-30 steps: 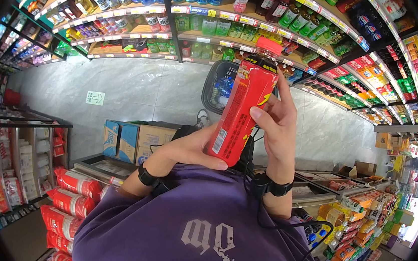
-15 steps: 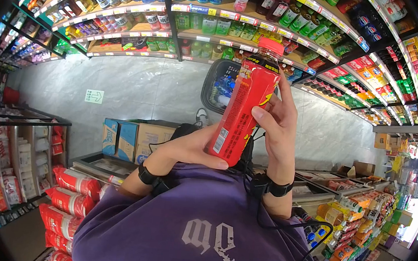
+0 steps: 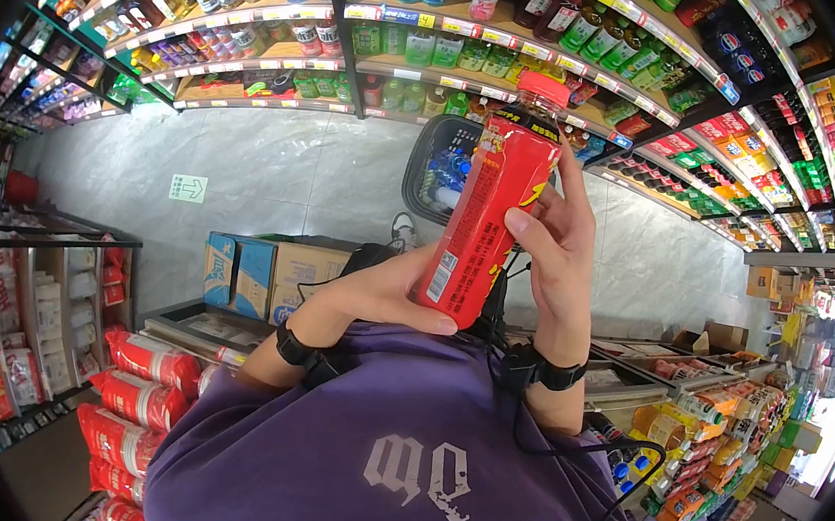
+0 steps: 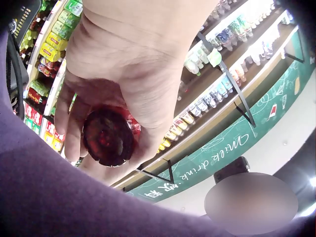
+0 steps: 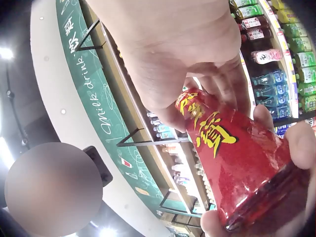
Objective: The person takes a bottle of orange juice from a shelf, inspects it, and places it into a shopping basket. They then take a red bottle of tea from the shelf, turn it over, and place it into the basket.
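A plastic drink bottle (image 3: 491, 207) with a red label, yellow characters and a red cap is held tilted before the chest, cap end away from the body. My left hand (image 3: 384, 293) grips its lower end, thumb across the front. In the left wrist view the dark round base of the bottle (image 4: 106, 138) shows between the fingers. My right hand (image 3: 561, 249) holds the upper side, thumb on the label and fingers behind. The right wrist view shows large yellow characters on the label of the bottle (image 5: 237, 143), with fingertips at its lower end.
A dark shopping basket (image 3: 414, 175) with blue-capped bottles inside stands on the grey floor (image 3: 276, 167) beyond the bottle. Shelves (image 3: 396, 70) of drinks line the far side. Cardboard boxes (image 3: 310, 275) and red packages (image 3: 138, 399) are at the left. A black cable (image 3: 611, 445) hangs by the right arm.
The bottle's cap end has shifted very slightly to the right in the head view. Both hands keep the same hold on it.
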`<state>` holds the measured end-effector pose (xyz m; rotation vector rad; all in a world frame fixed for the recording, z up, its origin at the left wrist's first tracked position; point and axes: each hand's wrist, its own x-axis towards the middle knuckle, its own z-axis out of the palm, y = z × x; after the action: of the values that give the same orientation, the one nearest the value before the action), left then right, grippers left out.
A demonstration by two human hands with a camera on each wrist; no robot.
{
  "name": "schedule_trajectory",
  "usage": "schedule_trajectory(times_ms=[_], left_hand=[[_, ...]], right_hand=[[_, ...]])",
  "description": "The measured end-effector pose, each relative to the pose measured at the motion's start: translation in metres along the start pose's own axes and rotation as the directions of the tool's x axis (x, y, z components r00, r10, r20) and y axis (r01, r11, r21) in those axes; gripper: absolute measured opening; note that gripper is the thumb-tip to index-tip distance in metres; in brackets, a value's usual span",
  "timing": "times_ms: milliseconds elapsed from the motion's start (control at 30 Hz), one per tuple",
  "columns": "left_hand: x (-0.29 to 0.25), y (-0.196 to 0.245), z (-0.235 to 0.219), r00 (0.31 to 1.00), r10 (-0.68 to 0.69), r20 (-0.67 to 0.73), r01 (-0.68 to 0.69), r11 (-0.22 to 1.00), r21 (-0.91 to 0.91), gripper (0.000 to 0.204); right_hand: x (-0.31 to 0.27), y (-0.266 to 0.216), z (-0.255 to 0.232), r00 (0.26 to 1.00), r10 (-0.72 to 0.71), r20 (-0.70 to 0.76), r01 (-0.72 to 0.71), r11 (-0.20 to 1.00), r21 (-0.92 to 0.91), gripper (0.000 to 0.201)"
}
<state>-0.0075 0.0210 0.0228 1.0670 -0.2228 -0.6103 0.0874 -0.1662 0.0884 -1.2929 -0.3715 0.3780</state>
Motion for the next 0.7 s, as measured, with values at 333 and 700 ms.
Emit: schedule_trajectory(times_ms=[333,700], left_hand=[[-0.0023,0.0056,0.0008,1.000,0.006,-0.014,-0.006,1.000,-0.013,0.100],[0.0021,0.0094,0.0038,0.998,0.059,-0.017,-0.060,0.997,-0.050,0.102]], right_hand=[[0.0030,0.0015,0.0026,1.000,0.001,0.008,-0.001,1.000,0.017,0.089],[0.0064,-0.0021,0.0024,1.000,-0.013,-0.002,0.013,1.000,0.007,0.087]])
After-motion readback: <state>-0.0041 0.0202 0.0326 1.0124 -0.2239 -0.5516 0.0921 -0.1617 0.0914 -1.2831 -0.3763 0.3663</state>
